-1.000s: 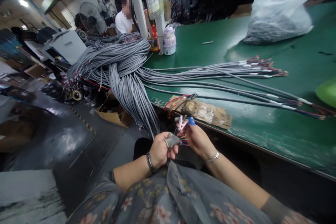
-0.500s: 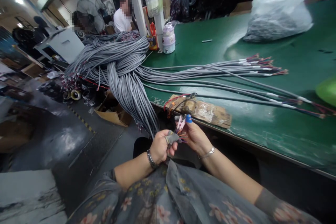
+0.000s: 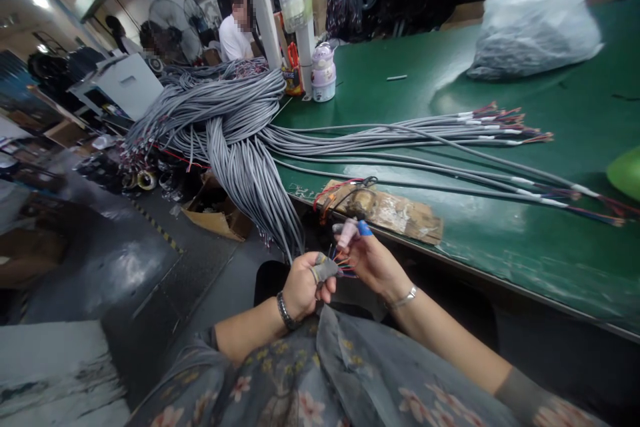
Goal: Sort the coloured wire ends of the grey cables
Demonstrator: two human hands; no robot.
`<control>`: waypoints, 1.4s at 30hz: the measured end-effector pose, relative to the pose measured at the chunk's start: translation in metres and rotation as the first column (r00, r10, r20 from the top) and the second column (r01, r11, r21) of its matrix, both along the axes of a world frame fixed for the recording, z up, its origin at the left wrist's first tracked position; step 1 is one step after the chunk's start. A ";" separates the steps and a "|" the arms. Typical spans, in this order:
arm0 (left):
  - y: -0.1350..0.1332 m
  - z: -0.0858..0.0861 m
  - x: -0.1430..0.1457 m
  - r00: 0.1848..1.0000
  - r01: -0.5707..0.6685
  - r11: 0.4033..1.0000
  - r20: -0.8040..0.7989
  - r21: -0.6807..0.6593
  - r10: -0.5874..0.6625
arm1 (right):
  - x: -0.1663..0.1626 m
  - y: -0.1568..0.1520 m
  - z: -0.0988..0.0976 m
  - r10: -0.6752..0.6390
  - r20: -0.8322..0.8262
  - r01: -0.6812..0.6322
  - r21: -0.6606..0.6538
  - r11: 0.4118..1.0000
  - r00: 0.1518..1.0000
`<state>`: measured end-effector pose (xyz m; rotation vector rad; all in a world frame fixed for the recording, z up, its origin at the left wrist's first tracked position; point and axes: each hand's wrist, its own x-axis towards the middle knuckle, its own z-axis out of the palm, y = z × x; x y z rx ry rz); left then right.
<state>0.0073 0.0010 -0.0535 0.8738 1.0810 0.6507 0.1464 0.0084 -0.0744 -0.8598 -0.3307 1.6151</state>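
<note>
A knotted white plastic bag (image 3: 537, 27) sits on the far right of the green table (image 3: 390, 103), and a bright green rounded object (image 3: 625, 173) shows at the right edge. A lilac-and-white container (image 3: 323, 77) stands beside a white post (image 3: 263, 7); a clear cup (image 3: 291, 7) with yellow-handled tools hangs nearby. Behind, a person in a white top (image 3: 234, 39) is near a large round fan (image 3: 167, 23), with a pale boxy machine (image 3: 131, 83) to the left. On the floor (image 3: 115, 267) are an open cardboard box (image 3: 217, 215) and yellow-and-black striped tape (image 3: 159, 227). A lit lamp (image 3: 40, 0) shines overhead.
</note>
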 end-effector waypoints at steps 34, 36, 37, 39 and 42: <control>-0.005 -0.011 0.002 0.998 -0.061 0.990 -0.018 0.124 0.063 | 0.006 -0.026 -0.007 0.245 0.202 -0.259 0.046 0.965 0.948; -0.005 -0.012 0.001 0.999 -0.021 0.987 -0.034 0.156 0.026 | 0.004 -0.029 -0.005 0.186 0.299 -0.212 0.056 0.976 0.936; -0.005 -0.013 0.000 0.999 0.016 0.987 -0.044 0.162 -0.009 | 0.004 -0.029 -0.004 0.167 0.342 -0.201 0.066 0.977 0.925; -0.003 -0.013 0.000 0.992 0.117 0.984 -0.066 0.133 -0.109 | 0.004 -0.030 -0.001 0.172 0.410 -0.222 0.078 0.972 0.896; -0.001 -0.011 0.000 0.967 0.247 0.968 -0.083 0.041 -0.243 | 0.005 -0.029 0.002 0.217 0.468 -0.273 0.056 0.960 0.857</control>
